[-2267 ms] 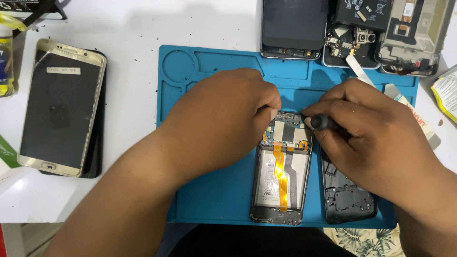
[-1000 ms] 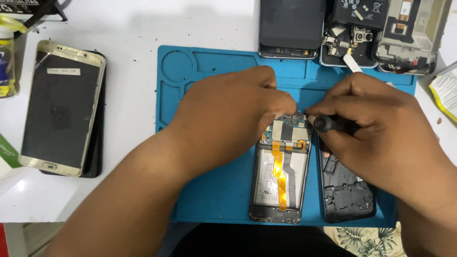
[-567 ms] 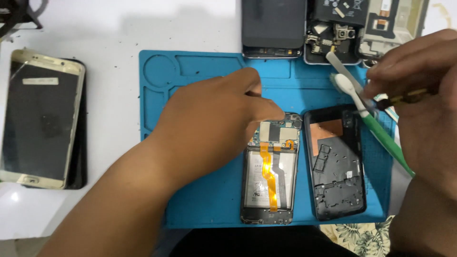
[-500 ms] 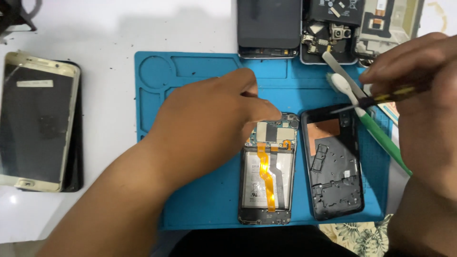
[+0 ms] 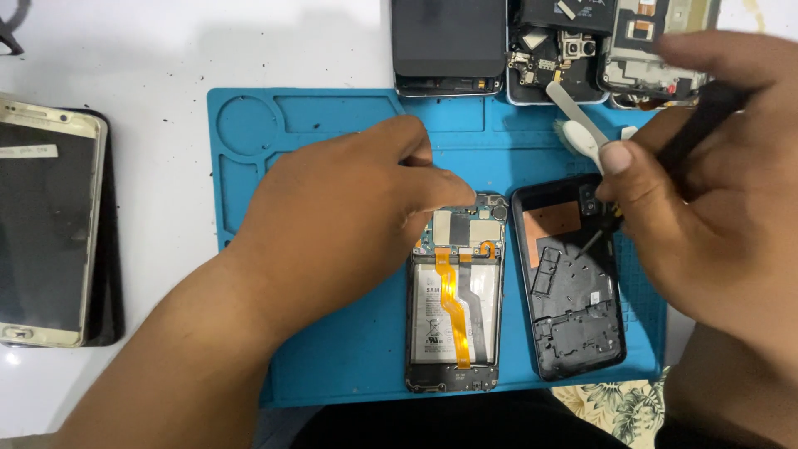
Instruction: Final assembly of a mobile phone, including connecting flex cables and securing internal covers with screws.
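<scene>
While the left hand (image 5: 349, 216) lies palm down on the blue work mat (image 5: 332, 133), its fingertips press the far left corner of the opened phone (image 5: 455, 291), pinning it flat; it steadies the phone without gripping anything. That phone sits near the middle of the mat, its battery and an orange ribbon cable running down its length exposed. Just to its right, apart by a narrow strip of mat, lies the black back cover (image 5: 569, 278), inner side up.

The right hand (image 5: 706, 208) hovers over the far right part of the cover, clenched around a dark slim tool (image 5: 694, 125) held like a pen between thumb and fingers; its tip seems to point down toward the cover's upper edge, though blur hides the very end. Judging by this, the work stands at the disassembly stage, with the cover off and the board laid bare. The next move would call for a fine, steady tip placement and firm downward hold from the left hand so the phone does not slide.

Beyond the mat's far edge lie several other dismantled phones (image 5: 565, 41), and a gold-framed phone (image 5: 46, 224) rests on the white table (image 5: 166, 50) at the left.
</scene>
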